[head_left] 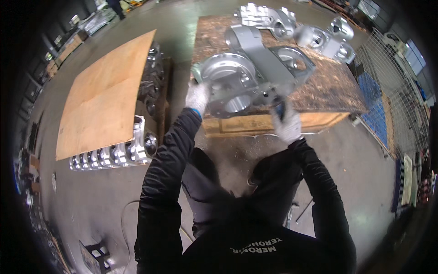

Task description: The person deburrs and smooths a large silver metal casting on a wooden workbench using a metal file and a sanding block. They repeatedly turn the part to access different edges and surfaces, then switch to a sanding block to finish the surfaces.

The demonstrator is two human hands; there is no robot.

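A large grey metal casting with round bored openings lies on a wooden-topped bench, tilted across its near edge. My left hand, in a light work glove, is closed at the casting's near left corner, fingers partly smeared by motion. At the near right side of the casting my right hand, gloved too, is closed around a dark hand-held tool. Blur hides the tool's exact kind; its upper end is close to the casting's near edge.
More castings stand along the far side of the bench. To the left, a plywood sheet covers a stack of shiny metal parts. A wire mesh cage rises at the right. A cable lies on the floor.
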